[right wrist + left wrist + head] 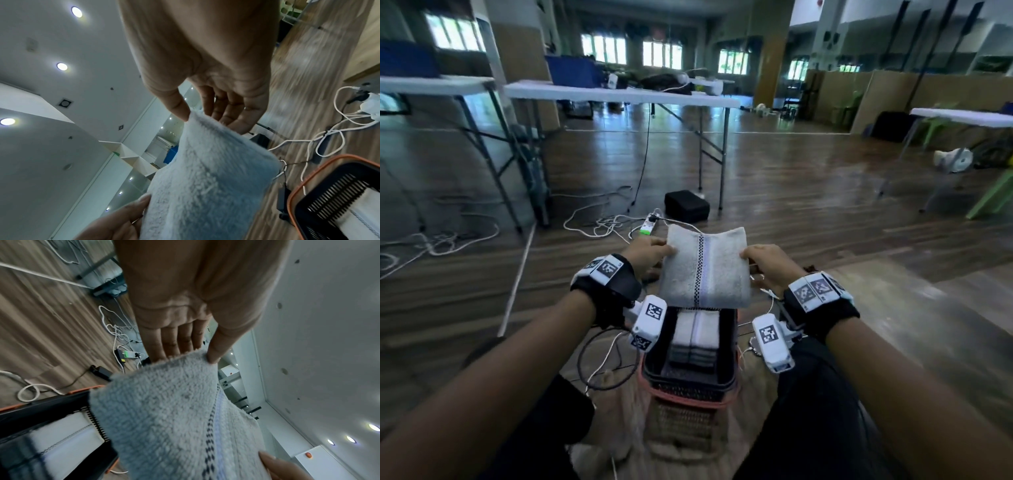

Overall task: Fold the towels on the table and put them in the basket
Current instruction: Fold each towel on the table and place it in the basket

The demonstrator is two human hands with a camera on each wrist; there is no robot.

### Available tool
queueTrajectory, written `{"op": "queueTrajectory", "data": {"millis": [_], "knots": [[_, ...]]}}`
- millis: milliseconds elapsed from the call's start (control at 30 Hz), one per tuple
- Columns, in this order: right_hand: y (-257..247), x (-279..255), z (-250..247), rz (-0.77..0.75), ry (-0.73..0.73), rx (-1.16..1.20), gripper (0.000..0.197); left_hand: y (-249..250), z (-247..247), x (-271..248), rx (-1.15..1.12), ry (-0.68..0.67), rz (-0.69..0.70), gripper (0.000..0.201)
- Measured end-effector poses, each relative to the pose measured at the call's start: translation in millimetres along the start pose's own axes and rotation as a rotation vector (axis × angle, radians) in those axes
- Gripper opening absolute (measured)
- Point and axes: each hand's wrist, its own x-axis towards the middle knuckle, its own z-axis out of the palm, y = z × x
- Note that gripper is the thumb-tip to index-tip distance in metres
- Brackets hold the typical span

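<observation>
Head view: the left hand (649,255) and right hand (767,263) each pinch a side edge of a folded grey towel (705,269), held between them above the black basket (690,380) with its folded towel stack (697,337). Left wrist view: thumb on top, fingers (170,340) beneath. Right wrist view: the same pinch.

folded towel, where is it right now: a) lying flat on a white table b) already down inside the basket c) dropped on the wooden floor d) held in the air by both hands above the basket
d: the left hand and right hand each pinch a side of the folded towel, holding it above the black basket, which already holds a stack of folded towels.
</observation>
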Motion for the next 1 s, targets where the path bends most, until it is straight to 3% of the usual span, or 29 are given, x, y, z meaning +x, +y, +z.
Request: {"op": "queueTrajectory", "data": {"millis": [233,367,567,733,833,1000], "knots": [[50,56,26,0.207,0.019,-0.017,0.014,-57,2,46,-0.032,0.034,-0.17,0.017],[96,99,36,0.316,0.047,-0.084,0.003,-103,9,85,0.002,0.062,-0.25,0.028],[179,161,48,0.479,0.033,-0.325,0.014,-203,26,148,0.094,0.044,-0.419,0.051],[229,211,60,0.6,0.014,-0.384,0.016,-274,39,206,0.182,-0.004,-0.528,0.035],[248,252,65,0.606,0.016,-0.415,0.031,-296,43,244,0.24,-0.011,-0.549,0.018],[273,320,69,0.591,0.048,-0.416,0.029,-326,50,314,0.195,0.065,-0.525,0.029]]}}
